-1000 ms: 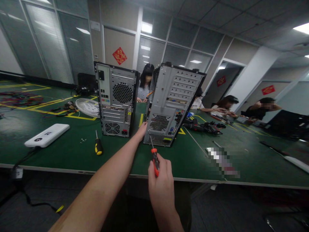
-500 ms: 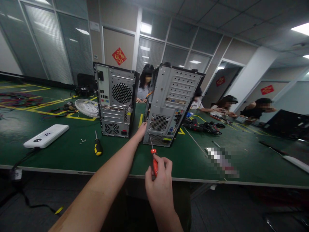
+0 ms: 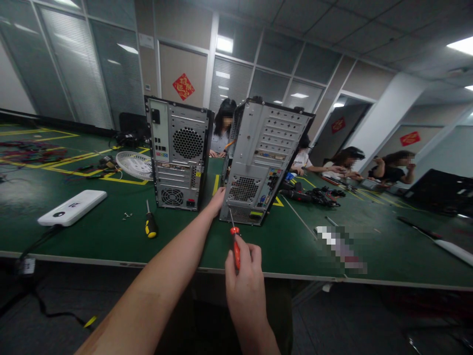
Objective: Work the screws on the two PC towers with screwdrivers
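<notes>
right hand (image 3: 246, 276) grips a red screwdriver (image 3: 235, 246), tip at the tilted right case (image 3: 262, 158); left hand (image 3: 216, 199) steadies its near-left edge on the counter (image 3: 295, 246).

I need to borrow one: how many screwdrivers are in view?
2. A red screwdriver is in the right hand, tip at the tilted computer case; a yellow-and-black screwdriver lies on the table. Others may be hidden.

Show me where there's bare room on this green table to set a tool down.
Bare green table lies along the near edge between the white device and the yellow-handled screwdriver, and again right of the tilted computer case, before the blurred patch. It is crowded by the loose screws and the black cables.
</notes>
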{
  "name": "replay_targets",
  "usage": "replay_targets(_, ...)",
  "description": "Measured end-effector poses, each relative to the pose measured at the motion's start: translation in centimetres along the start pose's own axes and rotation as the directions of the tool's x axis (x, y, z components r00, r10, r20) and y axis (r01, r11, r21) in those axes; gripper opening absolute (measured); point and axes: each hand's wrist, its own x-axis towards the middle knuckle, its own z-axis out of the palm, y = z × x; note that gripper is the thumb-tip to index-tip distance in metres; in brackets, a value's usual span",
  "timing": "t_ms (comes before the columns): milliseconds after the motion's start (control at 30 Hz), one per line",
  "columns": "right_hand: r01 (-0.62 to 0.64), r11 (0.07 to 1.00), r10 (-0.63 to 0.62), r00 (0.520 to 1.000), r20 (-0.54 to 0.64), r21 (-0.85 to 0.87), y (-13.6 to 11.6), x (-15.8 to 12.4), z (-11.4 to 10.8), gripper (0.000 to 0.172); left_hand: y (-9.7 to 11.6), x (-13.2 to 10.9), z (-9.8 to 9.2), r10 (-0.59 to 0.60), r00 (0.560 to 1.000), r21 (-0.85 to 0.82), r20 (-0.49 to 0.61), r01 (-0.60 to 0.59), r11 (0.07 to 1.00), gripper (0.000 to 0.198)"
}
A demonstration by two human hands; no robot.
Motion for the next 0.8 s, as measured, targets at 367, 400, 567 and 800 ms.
replay_targets(367,0.005,0.999,-0.004,1.0,-0.022,0.037,0.43,-0.09,0.21,0.036,0.28,-0.27,-0.01,-0.073,0.997,-0.025,-0.004,0.073,0.997,0.048)
replay_targets(400,0.004,0.999,-0.002,0.999,-0.037,0.051,0.53,-0.09,0.3,0.035,0.26,-0.29,-0.03,-0.073,0.997,-0.022,-0.002,0.073,0.997,0.048)
replay_targets(567,-0.079,0.991,0.082,0.996,-0.018,0.106,0.64,0.0,0.43,0.04,0.34,-0.35,0.11,-0.076,0.997,-0.03,0.013,0.077,0.997,0.05)
replay_targets(800,-0.214,0.967,0.202,0.975,0.096,0.141,0.09,0.3,-0.18,0.042,0.6,-0.31,0.22,-0.08,0.997,-0.035,-0.021,0.079,0.996,0.047)
